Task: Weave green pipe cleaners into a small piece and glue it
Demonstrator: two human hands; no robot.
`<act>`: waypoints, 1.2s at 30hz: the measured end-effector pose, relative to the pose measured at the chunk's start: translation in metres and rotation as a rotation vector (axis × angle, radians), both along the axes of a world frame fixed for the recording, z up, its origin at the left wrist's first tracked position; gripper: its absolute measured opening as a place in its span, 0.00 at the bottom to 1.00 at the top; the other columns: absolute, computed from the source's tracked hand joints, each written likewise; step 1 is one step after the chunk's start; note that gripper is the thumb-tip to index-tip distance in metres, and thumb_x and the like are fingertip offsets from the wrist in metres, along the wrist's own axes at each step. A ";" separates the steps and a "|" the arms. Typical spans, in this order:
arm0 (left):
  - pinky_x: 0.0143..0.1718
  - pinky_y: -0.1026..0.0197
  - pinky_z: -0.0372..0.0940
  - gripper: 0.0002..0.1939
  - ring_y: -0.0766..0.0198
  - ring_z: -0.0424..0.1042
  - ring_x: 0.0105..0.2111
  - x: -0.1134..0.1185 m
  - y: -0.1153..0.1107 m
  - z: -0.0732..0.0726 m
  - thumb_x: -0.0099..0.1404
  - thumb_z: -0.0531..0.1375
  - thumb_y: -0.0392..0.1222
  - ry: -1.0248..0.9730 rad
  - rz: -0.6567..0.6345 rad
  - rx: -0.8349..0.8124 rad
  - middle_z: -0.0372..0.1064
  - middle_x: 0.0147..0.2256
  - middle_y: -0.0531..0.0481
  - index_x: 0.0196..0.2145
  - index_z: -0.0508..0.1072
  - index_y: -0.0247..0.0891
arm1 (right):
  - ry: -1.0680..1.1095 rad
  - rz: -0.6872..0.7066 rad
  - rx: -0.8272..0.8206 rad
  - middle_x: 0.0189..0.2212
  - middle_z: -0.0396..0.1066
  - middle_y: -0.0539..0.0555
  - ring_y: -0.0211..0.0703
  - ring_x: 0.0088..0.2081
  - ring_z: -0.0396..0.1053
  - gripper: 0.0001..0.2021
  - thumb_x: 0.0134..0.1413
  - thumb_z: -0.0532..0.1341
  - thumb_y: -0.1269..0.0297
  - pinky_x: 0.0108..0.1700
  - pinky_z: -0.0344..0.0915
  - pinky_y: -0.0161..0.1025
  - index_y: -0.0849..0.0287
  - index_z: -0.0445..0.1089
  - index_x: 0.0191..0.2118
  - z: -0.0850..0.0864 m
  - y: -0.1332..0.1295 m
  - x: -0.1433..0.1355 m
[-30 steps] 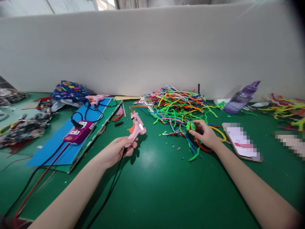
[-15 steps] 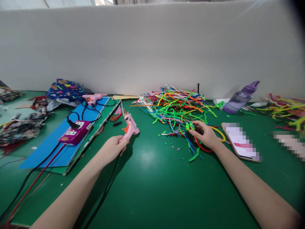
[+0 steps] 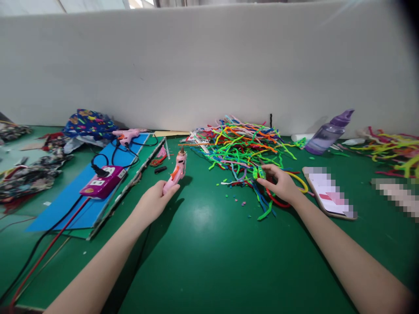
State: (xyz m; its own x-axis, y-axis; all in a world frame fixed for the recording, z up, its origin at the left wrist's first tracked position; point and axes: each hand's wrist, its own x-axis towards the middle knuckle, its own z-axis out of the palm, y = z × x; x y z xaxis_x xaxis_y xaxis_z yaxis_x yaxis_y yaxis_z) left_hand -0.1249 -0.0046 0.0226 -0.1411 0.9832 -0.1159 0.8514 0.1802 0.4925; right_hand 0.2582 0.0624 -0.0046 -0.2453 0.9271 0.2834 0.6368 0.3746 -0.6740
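My left hand (image 3: pixel 158 199) is closed around the handle of a pink glue gun (image 3: pixel 176 174), held above the green table with its nozzle pointing up and away. My right hand (image 3: pixel 279 184) pinches a small bright green piece of bent pipe cleaner (image 3: pixel 258 173) between thumb and fingers. It is at the near edge of a heap of colourful pipe cleaners (image 3: pixel 244 146). Red and yellow pipe cleaner loops (image 3: pixel 301 182) lie beside and under this hand. Small cut bits (image 3: pixel 242 203) are scattered on the table just left of it.
At left, a purple power strip (image 3: pixel 104 182) sits on a blue board (image 3: pixel 67 208), with a second pink glue gun (image 3: pixel 127 136) behind it. A phone (image 3: pixel 327 192) lies at right, below a purple water bottle (image 3: pixel 329 133). A white partition (image 3: pixel 209 65) closes off the back.
My left hand has lifted and turned the glue gun from lying sideways to nozzle up, off the table. My right hand has hardly moved, still holding the green piece.
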 end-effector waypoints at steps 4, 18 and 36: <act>0.24 0.62 0.55 0.21 0.52 0.72 0.29 0.003 -0.007 0.004 0.66 0.41 0.58 0.358 0.053 0.069 0.70 0.30 0.44 0.37 0.62 0.38 | -0.021 0.009 0.037 0.36 0.70 0.56 0.47 0.35 0.69 0.23 0.49 0.61 0.48 0.37 0.67 0.43 0.59 0.63 0.46 0.003 -0.001 -0.001; 0.27 0.60 0.60 0.23 0.53 0.72 0.29 -0.003 -0.005 0.001 0.61 0.47 0.62 0.227 -0.056 -0.109 0.70 0.31 0.44 0.35 0.64 0.38 | 0.006 0.018 0.025 0.40 0.69 0.58 0.47 0.37 0.69 0.23 0.49 0.62 0.49 0.40 0.68 0.45 0.58 0.62 0.47 0.004 -0.002 -0.003; 0.15 0.75 0.57 0.12 0.79 0.58 0.16 0.007 -0.004 0.004 0.58 0.63 0.43 -1.155 0.180 -0.457 0.61 0.24 0.57 0.31 0.63 0.34 | -0.133 0.220 -0.077 0.37 0.64 0.52 0.41 0.36 0.65 0.20 0.47 0.65 0.54 0.39 0.64 0.39 0.53 0.68 0.46 0.011 -0.033 -0.062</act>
State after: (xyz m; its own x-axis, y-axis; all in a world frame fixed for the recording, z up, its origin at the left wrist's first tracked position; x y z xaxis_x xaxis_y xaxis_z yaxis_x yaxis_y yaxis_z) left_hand -0.1177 -0.0091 0.0271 0.1416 0.7979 -0.5860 -0.0890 0.5998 0.7952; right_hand 0.1963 0.0290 0.0065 -0.4735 0.8650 0.1659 0.6308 0.4645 -0.6215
